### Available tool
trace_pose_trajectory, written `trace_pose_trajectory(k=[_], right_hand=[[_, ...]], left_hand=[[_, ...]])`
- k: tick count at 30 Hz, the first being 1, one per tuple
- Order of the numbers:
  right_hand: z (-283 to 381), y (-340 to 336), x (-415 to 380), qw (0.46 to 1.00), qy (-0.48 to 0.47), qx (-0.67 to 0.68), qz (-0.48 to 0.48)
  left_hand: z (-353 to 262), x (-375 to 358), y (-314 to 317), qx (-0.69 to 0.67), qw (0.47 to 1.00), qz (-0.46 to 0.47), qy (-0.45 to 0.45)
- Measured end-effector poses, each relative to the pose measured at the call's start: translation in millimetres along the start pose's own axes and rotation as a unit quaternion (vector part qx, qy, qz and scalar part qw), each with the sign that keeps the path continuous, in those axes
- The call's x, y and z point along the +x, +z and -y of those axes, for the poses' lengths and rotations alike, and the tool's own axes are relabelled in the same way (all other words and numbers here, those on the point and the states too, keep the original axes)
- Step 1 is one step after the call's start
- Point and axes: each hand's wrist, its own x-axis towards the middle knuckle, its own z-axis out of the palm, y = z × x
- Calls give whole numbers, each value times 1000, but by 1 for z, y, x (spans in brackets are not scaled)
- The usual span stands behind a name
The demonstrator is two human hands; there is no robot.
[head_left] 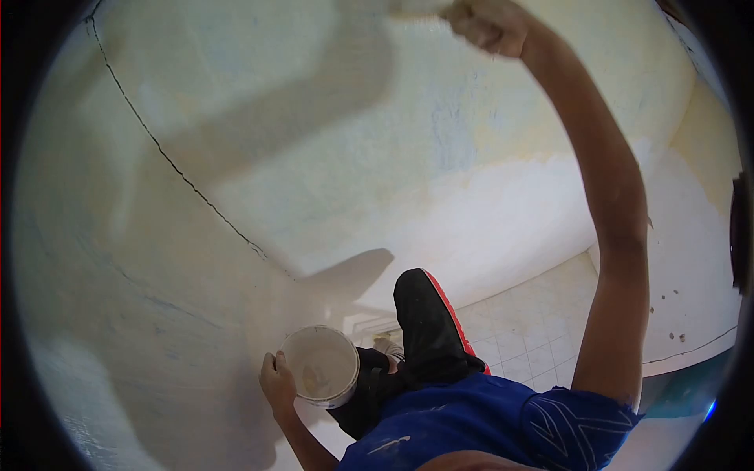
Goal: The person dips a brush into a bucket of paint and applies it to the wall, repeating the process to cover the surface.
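My left hand (278,383) grips the rim of a white plastic bucket (343,355), fingers over its left edge. The bucket stays close by my left leg, its open top facing up, with whitish residue inside. High up at the top of the view, my right hand (491,27) is closed around a pale, blurred paintbrush (416,15) that points left. The brush end lies against or close over the wall (440,102), which is patchy green and yellow above and white lower down.
A long dark crack (169,162) runs down the wall on the left. Light floor tiles (526,337) show beyond my black trouser leg (428,322). The side wall (683,267) at right has small chips. Shadows of my arm and knee fall on the wall.
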Motion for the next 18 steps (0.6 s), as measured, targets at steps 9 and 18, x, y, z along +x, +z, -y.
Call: trace_pose_trajectory(k=[9, 18], right_hand=[[-40, -21, -1, 939, -169, -218, -204], [-301, 48, -106, 945, 225, 206, -115]], left_hand=[[-7, -5, -3, -1, 1000, -9, -2], [-4, -1, -5, -28, 999, 22, -23]])
